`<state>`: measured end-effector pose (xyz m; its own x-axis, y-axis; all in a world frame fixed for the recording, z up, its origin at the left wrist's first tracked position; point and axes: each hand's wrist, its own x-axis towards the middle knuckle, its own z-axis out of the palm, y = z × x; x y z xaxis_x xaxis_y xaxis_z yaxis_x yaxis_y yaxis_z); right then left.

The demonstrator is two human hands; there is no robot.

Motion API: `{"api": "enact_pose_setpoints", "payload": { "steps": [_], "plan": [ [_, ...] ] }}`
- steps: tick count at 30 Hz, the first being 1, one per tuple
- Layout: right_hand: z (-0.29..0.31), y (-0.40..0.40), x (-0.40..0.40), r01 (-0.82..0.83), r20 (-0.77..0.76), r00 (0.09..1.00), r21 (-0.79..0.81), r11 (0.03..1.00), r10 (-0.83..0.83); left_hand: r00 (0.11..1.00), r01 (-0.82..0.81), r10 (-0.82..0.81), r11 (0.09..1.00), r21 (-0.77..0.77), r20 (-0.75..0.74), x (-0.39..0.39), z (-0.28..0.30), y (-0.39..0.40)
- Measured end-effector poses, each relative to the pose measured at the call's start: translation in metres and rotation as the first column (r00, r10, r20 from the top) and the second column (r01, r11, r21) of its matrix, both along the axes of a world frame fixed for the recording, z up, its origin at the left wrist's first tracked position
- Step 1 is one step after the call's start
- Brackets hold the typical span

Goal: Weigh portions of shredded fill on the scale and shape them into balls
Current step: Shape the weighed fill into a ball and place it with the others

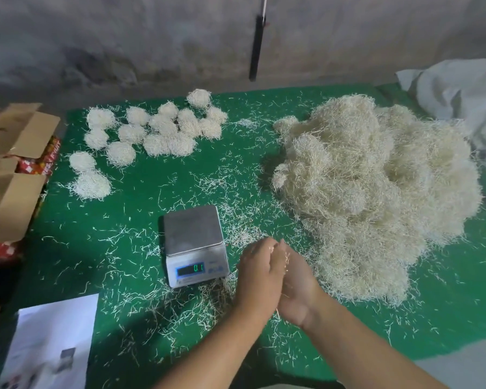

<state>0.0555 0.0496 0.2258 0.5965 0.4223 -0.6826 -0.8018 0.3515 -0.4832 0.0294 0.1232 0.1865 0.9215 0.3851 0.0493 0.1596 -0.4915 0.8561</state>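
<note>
open green mat (141,220) lies between scale (192,242) and balls (155,133); the loose pile (376,197) blocks the right

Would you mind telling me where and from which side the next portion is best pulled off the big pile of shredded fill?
Probably from the loose, low fringe of the pile of shredded fill nearest the scale, coming from the near left. Strands there lie thin and scattered, so a handful should tease free, while the middle is mounded and tangled. Both hands, left hand and right hand, are together right beside that edge.
</note>
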Motion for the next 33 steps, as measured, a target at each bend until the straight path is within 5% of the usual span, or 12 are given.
{"api": "enact_pose_setpoints", "payload": {
  "steps": [2, 5, 8, 11, 12, 14, 16, 18, 20, 24, 27, 33],
  "plan": [
    [-0.002, 0.001, -0.001, 0.036, -0.055, 0.998, 0.016, 0.999, -0.035, 0.999, 0.029, -0.035, 0.963, 0.268, 0.014, -0.004, -0.008, -0.002],
    [-0.006, -0.003, -0.002, 0.06, -0.093, 0.994, 0.005, 0.998, -0.059, 0.995, 0.062, -0.04, 0.96, 0.274, -0.087, -0.008, -0.012, 0.0],
    [-0.008, -0.004, 0.002, 0.094, -0.03, 0.995, -0.126, 0.988, -0.099, 0.986, 0.153, -0.157, 0.985, -0.074, -0.057, -0.014, -0.005, 0.008],
    [-0.01, -0.005, 0.011, 0.099, 0.074, 0.994, -0.372, 0.923, -0.077, 0.983, 0.049, -0.129, 0.869, -0.493, -0.13, -0.021, 0.001, 0.014],
    [-0.006, -0.003, 0.015, 0.11, 0.112, 0.991, -0.388, 0.915, -0.071, 0.968, -0.078, -0.097, 0.759, -0.646, -0.231, -0.021, 0.001, 0.018],
    [0.002, 0.001, 0.019, 0.067, 0.168, 0.986, -0.411, 0.909, 0.004, 0.874, -0.384, -0.178, 0.319, -0.866, -0.453, -0.018, -0.004, 0.031],
    [0.004, 0.005, 0.022, -0.018, 0.254, 0.952, -0.509, 0.861, 0.17, 0.857, -0.409, -0.376, -0.081, -0.909, -0.353, -0.017, -0.008, 0.045],
    [0.003, 0.009, 0.023, -0.058, 0.38, 0.837, -0.653, 0.755, 0.393, 0.889, -0.325, -0.397, -0.192, -0.926, -0.23, -0.014, 0.0, 0.056],
    [-0.001, 0.012, 0.021, -0.077, 0.431, 0.706, -0.742, 0.666, 0.562, 0.922, -0.245, -0.334, -0.114, -0.963, -0.195, -0.007, 0.006, 0.064],
    [-0.014, 0.007, 0.02, -0.219, 0.435, 0.638, -0.689, 0.691, 0.636, 0.921, -0.178, -0.305, 0.225, -0.958, -0.243, -0.004, 0.002, 0.08],
    [-0.022, -0.007, 0.026, -0.277, 0.389, 0.693, -0.634, 0.722, 0.607, 0.912, -0.156, -0.299, 0.379, -0.912, -0.28, -0.01, -0.013, 0.097],
    [-0.063, -0.066, 0.031, -0.283, 0.21, 0.818, -0.663, 0.692, 0.536, 0.871, -0.258, -0.062, 0.788, -0.56, -0.487, -0.038, -0.083, 0.137]
  ]
}}
